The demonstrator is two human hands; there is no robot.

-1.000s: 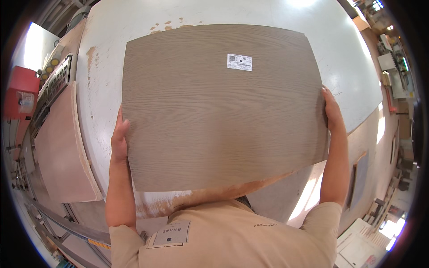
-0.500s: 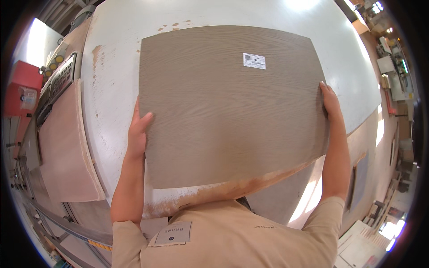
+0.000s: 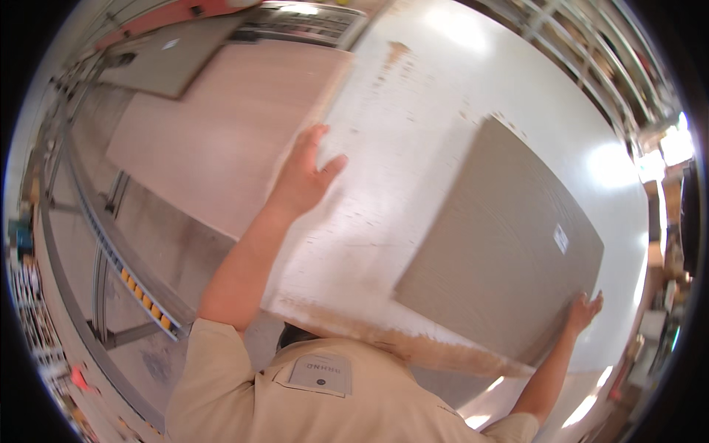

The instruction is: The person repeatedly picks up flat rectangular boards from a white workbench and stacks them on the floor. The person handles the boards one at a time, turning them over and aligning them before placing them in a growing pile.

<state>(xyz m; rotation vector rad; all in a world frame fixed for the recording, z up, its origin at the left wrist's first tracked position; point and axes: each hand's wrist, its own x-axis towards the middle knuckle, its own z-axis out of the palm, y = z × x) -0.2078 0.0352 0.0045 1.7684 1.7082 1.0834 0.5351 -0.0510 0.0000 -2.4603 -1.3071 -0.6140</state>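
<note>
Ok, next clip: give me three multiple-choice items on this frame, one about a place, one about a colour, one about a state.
1. Where does the left hand rest?
A. on the left edge of the white table
B. on the grey panel
C. on the shirt

2. What colour is the flat panel lying on the table?
A. red
B. grey-brown
C. black

3. How does the right hand stand to the panel?
A. far from it, in the air
B. under the table
C. open, fingers against its near right corner

Key: 1 A, the palm lies on the white top by the pinkish board; 2 B, it shows a grey-brown wood grain with a small white label; 3 C, the spread fingers touch the corner.
</note>
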